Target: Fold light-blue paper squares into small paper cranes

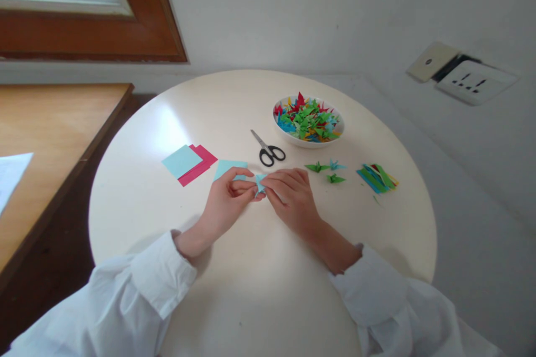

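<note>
Between my two hands is a small light-blue folded paper (pixel 260 183), held just above the table. My left hand (pixel 231 196) pinches its left side with thumb and fingers. From the right, my right hand (pixel 294 196) grips its other edge with closed fingertips. Parts of the fold are hidden behind the fingers. A flat light-blue paper sheet (pixel 230 166) lies partly behind my left hand. Beyond the right hand rest a few folded paper cranes: a green one (pixel 317 167), a blue one (pixel 335 164) and another green one (pixel 335 178).
Scissors (pixel 268 150) with black handles lie beyond my hands. A white bowl (pixel 310 144) heaped with colourful paper cranes stands at the back. Blue and pink paper squares (pixel 190 163) lie left; coloured paper strips (pixel 377 178) lie right. A wooden table (pixel 54 117) adjoins on the left.
</note>
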`<control>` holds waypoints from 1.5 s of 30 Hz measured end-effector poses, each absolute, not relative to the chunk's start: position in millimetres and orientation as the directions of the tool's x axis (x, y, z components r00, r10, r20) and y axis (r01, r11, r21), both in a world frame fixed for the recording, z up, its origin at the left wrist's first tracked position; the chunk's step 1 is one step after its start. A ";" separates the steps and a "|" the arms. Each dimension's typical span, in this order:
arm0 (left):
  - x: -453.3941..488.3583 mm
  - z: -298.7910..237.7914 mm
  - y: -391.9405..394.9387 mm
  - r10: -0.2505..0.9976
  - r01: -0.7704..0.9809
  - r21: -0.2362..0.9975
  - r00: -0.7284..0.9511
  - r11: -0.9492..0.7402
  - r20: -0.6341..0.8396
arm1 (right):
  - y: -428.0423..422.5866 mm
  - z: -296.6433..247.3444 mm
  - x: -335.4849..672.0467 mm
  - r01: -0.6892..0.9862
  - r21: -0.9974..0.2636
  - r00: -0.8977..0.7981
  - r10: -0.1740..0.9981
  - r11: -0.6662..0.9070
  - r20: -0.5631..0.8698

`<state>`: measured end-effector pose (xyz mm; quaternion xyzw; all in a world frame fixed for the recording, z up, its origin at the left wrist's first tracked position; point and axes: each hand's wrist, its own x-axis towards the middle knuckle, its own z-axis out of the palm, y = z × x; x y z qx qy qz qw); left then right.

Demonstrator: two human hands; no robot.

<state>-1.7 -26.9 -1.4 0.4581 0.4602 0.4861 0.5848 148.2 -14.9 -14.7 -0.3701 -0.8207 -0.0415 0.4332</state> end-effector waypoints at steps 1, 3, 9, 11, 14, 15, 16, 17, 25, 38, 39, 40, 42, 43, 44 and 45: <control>-2.0 -1.4 -26.9 0.990 -0.148 0.983 0.107 0.105 -0.090 | -14.9 -14.9 148.7 0.640 -0.250 -0.359 0.571 0.726 0.738; -2.7 -1.2 -26.8 0.990 -0.149 0.984 0.112 0.097 -0.081 | -14.8 -15.3 149.7 0.632 -0.245 -0.381 0.569 0.736 0.729; -3.9 -0.6 -26.2 0.991 -0.155 0.985 0.121 0.079 -0.061 | -13.9 -14.6 151.9 0.608 -0.193 -0.426 0.522 0.770 0.739; -3.6 -0.8 -26.0 0.991 -0.167 0.983 0.124 0.080 -0.059 | -13.7 -14.3 152.1 0.609 -0.174 -0.432 0.507 0.774 0.746; -3.2 -1.0 -25.8 0.990 -0.181 0.980 0.127 0.084 -0.061 | -13.8 -14.2 152.0 0.616 -0.139 -0.445 0.489 0.775 0.750; -3.2 -1.0 -25.8 0.990 -0.185 0.979 0.127 0.087 -0.064 | -14.0 -14.1 151.9 0.619 -0.125 -0.454 0.483 0.775 0.749; -3.2 -1.0 -25.8 0.989 -0.187 0.978 0.129 0.091 -0.068 | -14.3 -13.9 151.8 0.622 -0.110 -0.462 0.477 0.775 0.747; -3.4 -1.1 -25.9 0.989 -0.187 0.978 0.128 0.096 -0.073 | -14.5 -13.7 151.7 0.625 -0.097 -0.470 0.473 0.775 0.745; -4.5 -3.7 -24.1 0.988 -0.171 0.982 0.147 0.074 -0.049 | -14.6 -13.1 151.4 0.627 -0.057 -0.499 0.456 0.777 0.737; -11.1 -13.3 -24.7 0.982 0.068 0.990 0.152 -0.120 0.108 | -19.3 -11.1 149.4 0.623 -0.462 -0.184 0.692 0.631 0.698; -11.0 -12.7 -25.7 0.980 0.100 0.985 0.154 -0.139 0.123 | -18.8 -12.0 149.4 0.623 -0.470 -0.186 0.702 0.625 0.688; -11.0 -11.7 -26.6 0.978 0.133 0.978 0.154 -0.159 0.139 | -18.3 -13.2 149.3 0.621 -0.471 -0.195 0.705 0.627 0.682; -11.3 -9.2 -28.0 0.973 0.201 0.959 0.152 -0.200 0.171 | -17.7 -15.6 148.8 0.612 -0.466 -0.211 0.700 0.639 0.683; -11.6 -8.0 -28.5 0.970 0.241 0.945 0.154 -0.223 0.190 | -17.6 -16.5 148.5 0.605 -0.468 -0.213 0.698 0.644 0.684; -12.2 -7.0 -28.8 0.964 0.283 0.925 0.156 -0.255 0.217 | -17.7 -17.2 148.3 0.596 -0.474 -0.214 0.698 0.648 0.684; -12.8 -6.3 -28.9 0.955 0.330 0.898 0.160 -0.291 0.251 | -17.8 -17.6 148.1 0.586 -0.483 -0.215 0.699 0.650 0.682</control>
